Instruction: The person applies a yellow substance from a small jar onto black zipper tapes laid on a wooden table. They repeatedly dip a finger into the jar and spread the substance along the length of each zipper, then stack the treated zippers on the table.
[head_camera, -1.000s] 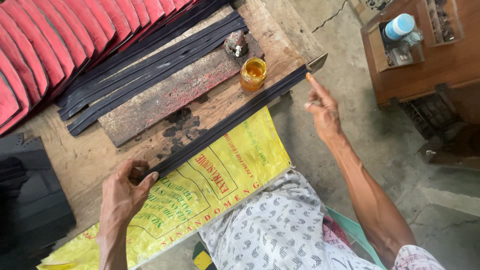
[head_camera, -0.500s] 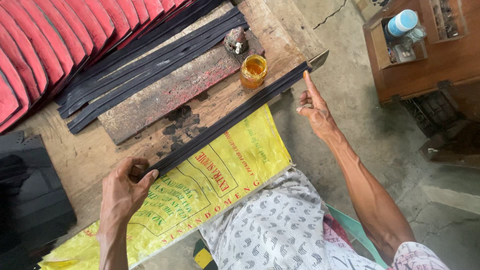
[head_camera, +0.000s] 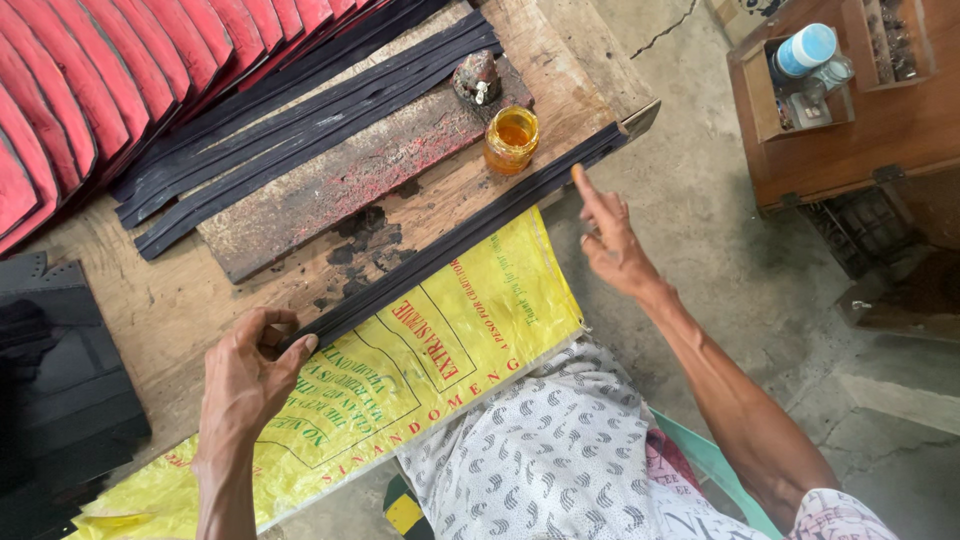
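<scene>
Red strips (head_camera: 70, 110): cut off at top and left edges.
Black strip (head_camera: 450, 240): near end hidden under left hand (head_camera: 245, 375).
Yellow sack (head_camera: 400, 370): lower corner out of frame.
Box contents (head_camera: 810, 70): too small to tell.

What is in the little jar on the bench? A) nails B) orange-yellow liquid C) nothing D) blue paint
B: the jar shows orange-yellow liquid through its glass, standing on the bench beside the black strips.

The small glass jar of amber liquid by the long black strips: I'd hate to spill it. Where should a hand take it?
Grip the glass jar round its upright side wall, coming from its free right side. Its open top forbids tilting, and the black strips lie close in front.
</scene>
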